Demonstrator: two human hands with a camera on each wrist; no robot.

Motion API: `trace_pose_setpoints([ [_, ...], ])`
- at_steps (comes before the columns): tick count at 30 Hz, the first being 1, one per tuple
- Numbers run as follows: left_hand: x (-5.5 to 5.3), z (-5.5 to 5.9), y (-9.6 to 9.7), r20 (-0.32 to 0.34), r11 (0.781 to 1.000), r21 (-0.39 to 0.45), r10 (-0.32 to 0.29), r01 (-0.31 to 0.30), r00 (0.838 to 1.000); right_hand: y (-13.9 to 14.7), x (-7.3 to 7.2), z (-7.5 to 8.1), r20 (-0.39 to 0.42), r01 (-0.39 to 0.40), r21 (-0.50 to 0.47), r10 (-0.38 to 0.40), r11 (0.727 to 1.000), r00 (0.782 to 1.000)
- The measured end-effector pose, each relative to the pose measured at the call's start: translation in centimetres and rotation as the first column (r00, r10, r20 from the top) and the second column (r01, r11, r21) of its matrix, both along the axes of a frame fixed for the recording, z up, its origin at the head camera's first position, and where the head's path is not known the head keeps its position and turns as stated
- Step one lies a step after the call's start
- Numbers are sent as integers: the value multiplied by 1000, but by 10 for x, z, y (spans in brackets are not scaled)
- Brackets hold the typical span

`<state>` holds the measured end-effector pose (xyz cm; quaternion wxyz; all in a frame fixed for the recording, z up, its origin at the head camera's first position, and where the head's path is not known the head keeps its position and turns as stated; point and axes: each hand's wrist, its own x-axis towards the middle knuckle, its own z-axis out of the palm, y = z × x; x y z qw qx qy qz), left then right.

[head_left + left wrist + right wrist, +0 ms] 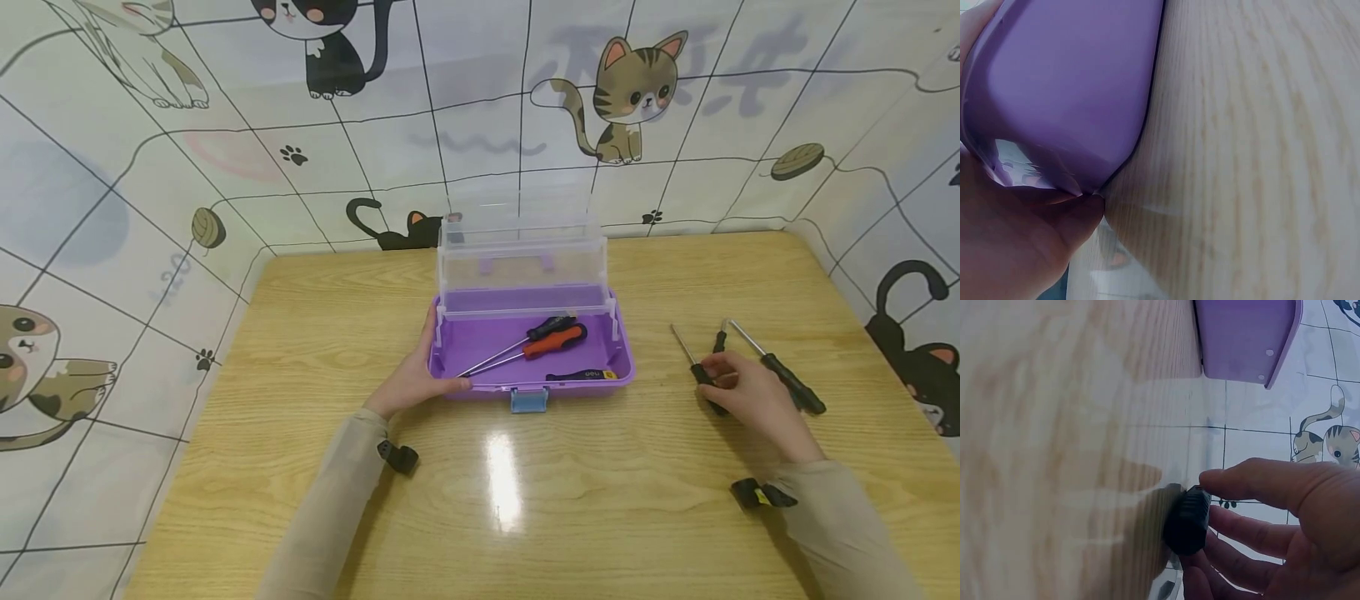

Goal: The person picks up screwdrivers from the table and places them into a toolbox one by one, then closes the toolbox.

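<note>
My left hand (411,375) grips the left end of a purple toolbox (465,346), thumb at the front rim and fingers along the side. The clear lid (522,250) is raised. Inside lie a black-handled screwdriver (551,327), an orange-and-black screwdriver (555,341) and a short black-handled tool (581,375) near the front wall. To the right of the box, my right hand (753,400) pinches the black handle of a screwdriver (1188,525) between thumb and fingers. Its metal shaft (681,342) points away from me, toward the back left.
Just beyond the right hand lie a small black-handled screwdriver (720,340) and a larger black one (795,383). A light blue latch (528,401) hangs at the box front. Cat-patterned walls (480,133) border the wooden table (315,333) at the back and sides.
</note>
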<state>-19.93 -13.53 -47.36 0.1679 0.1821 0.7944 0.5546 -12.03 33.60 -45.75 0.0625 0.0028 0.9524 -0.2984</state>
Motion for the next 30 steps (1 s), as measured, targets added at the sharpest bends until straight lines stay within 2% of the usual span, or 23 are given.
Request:
trace_pose_setpoints([
  [13,-1,-2,-1,-20,1000,22,-4,4,1000,1,-3,-4,-36,7,-20,-8,1000,999],
  [19,-1,-1,0,-3,1000,13,-8,8,1000,0,-3,-4,-45,7,-35,-8,999,999],
  [27,11,31,5,34,1000,7,-21,21,999,-3,-3,-5,-64,20,-56,-24,998,998],
  [30,12,34,5,34,1000,10,-22,22,999,-4,-4,-6,-87,24,-55,-29,998,996],
])
